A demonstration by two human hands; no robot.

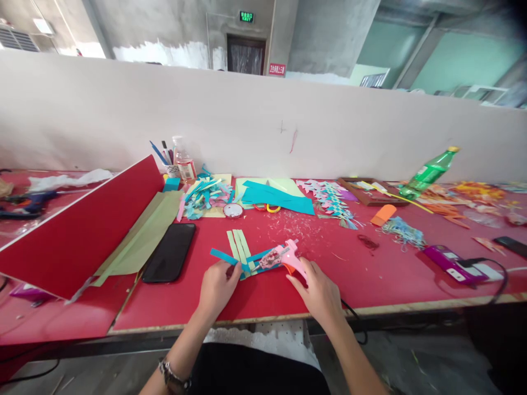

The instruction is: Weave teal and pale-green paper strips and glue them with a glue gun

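In my right hand (pixel 319 288) is a pink hot glue gun (pixel 284 255), gripped by its handle, with its nozzle pointing left onto crossed paper strips. Blue paper strips (pixel 224 256) and pale green paper strips (pixel 239 245) overlap in a small lattice on the red table. My left hand (pixel 220 282) is closed at the lattice's left side, thumb and finger pinching a blue strip. The nozzle tip is very near the crossing; whether it touches cannot be made out.
A black phone (pixel 169 253) lies left of my hands, beside green paper sheets and a red upright board (pixel 90 225). Behind are a pile of paper scraps (pixel 206 197), a blue sheet (pixel 278 197) and a green bottle (pixel 430 173). A purple power strip (pixel 453 264) sits at right.
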